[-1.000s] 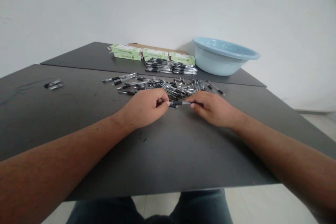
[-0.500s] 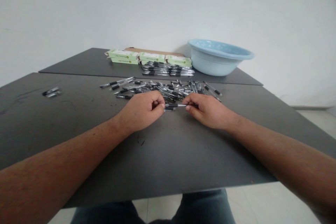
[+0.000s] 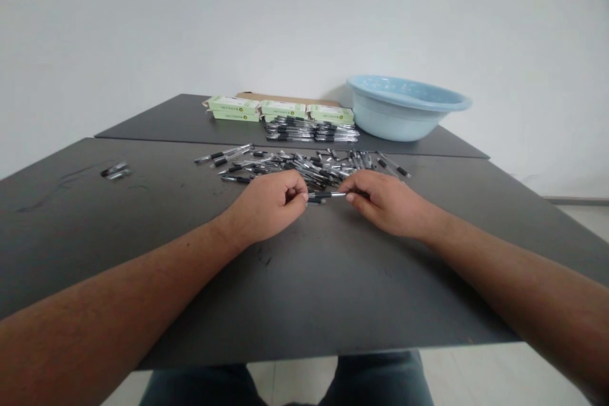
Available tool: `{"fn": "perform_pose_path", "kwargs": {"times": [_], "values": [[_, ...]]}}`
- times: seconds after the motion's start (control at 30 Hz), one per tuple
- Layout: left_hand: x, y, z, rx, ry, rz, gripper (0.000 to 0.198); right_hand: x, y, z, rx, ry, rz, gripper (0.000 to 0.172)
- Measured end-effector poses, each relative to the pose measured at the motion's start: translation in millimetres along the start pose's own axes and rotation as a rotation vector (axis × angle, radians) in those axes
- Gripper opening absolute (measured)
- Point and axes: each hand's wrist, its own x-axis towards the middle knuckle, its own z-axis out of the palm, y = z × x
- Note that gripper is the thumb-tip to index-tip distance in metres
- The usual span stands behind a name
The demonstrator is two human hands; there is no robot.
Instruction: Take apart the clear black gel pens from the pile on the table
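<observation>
My left hand (image 3: 269, 206) and my right hand (image 3: 385, 203) rest on the dark table (image 3: 309, 279), each pinching one end of a black-and-clear pen (image 3: 326, 195) held level between them. Both hands are closed in a pinch. Just beyond the hands lies a scattered heap of pens (image 3: 304, 165), several of them, black with clear barrels.
A neat row of pens (image 3: 311, 130) lies further back, in front of green and white boxes (image 3: 280, 109). A light blue basin (image 3: 406, 108) stands at the back right. Two small pen parts (image 3: 114, 170) lie at the far left. My knees show below the table's near edge.
The hands stay together on the pen with only slight finger shifts. The view has tilted a little, so everything sits slightly lower and to the right.
</observation>
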Motion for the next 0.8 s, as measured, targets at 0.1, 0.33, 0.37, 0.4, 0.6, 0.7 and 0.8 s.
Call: {"fn": "perform_pose_path", "kwargs": {"times": [0.1,0.33,0.37,0.4,0.6,0.7,0.8], "values": [[-0.5,0.5,-0.1,-0.008,0.001,-0.004,0.009,0.0,-0.8,-0.7,-0.004,-0.01,0.0,0.019],[-0.7,-0.3,1.4,-0.028,0.0,0.01,0.008,-1.1,-3.0,-0.5,0.024,0.019,0.076,0.019],[-0.8,-0.2,1.5,-0.03,0.0,0.012,0.008,-1.3,-2.8,-0.4,0.022,0.025,0.085,0.018],[-0.9,0.0,1.5,-0.031,-0.001,0.015,0.008,-1.4,-2.6,-0.5,0.017,0.028,0.088,0.017],[-1.3,1.1,0.9,-0.032,-0.011,0.037,0.007,-0.7,-1.6,-1.5,-0.028,0.018,0.052,0.011],[-1.1,1.4,0.7,-0.019,-0.013,0.033,0.008,-0.3,-1.7,-1.8,-0.031,-0.005,0.004,0.011],[-0.8,1.6,0.7,-0.012,-0.017,0.028,0.009,-0.8,-2.0,-1.6,-0.012,-0.009,-0.002,0.015]]}}
